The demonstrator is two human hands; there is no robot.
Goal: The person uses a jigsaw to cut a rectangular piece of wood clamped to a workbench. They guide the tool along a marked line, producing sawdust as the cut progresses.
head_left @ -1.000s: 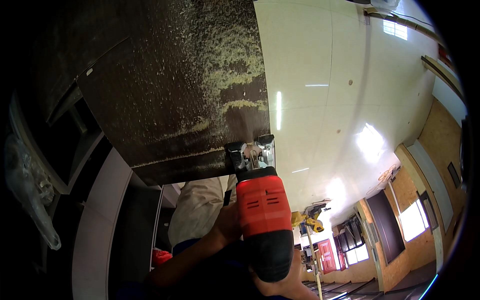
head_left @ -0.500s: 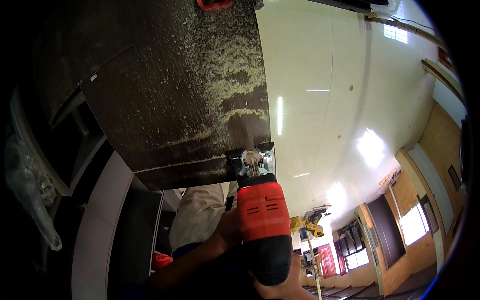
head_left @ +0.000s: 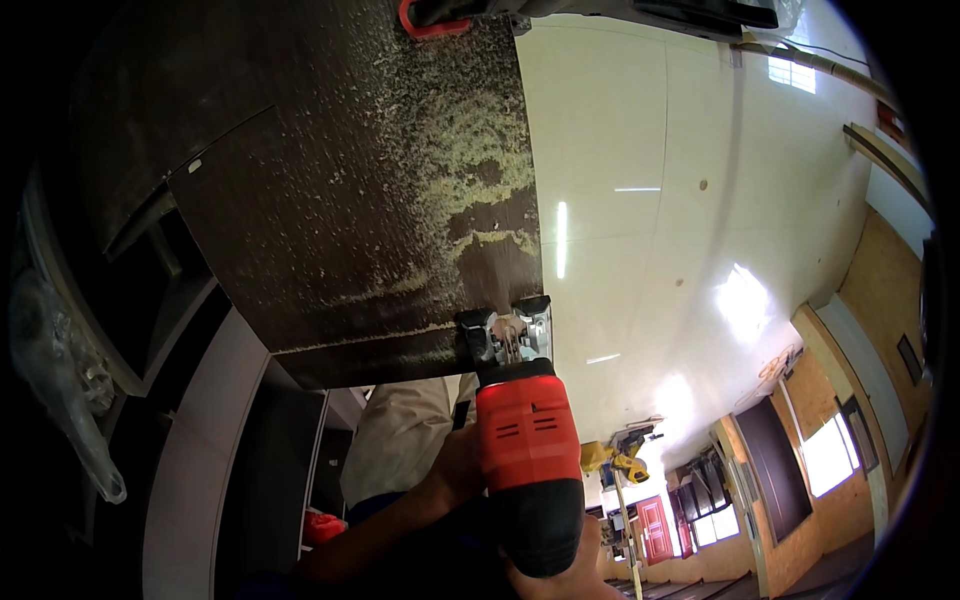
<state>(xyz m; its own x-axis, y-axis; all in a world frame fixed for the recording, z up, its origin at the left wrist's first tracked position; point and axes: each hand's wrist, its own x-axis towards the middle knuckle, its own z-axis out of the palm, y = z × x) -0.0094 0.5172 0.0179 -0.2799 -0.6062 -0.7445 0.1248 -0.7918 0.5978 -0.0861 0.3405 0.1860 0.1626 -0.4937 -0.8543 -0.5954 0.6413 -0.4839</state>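
Note:
A red and black jigsaw [head_left: 528,430] stands on the near right corner of a dark brown board [head_left: 290,250], its metal shoe [head_left: 508,335] beside the board's right edge. My right hand [head_left: 562,580] is closed round the tool's rear end, with its fingers partly hidden behind the black housing. Against the left side of the body, my left hand [head_left: 460,455] grips the jigsaw, most of its fingers hidden beneath it. Pale sawdust [head_left: 455,160] covers the board ahead of the tool and lies in a line along the near edge.
A red and black object [head_left: 435,25] rests at the board's far end. Dark cabinet panels [head_left: 190,440] and a clear plastic bag [head_left: 60,360] are at the left. To the right spreads a glossy pale floor [head_left: 640,270]. A yellow tool [head_left: 625,462] sits farther off.
The whole scene has shifted slightly down in the picture, bringing more of the red and black object at the far end into view. Both hands keep hold of the jigsaw.

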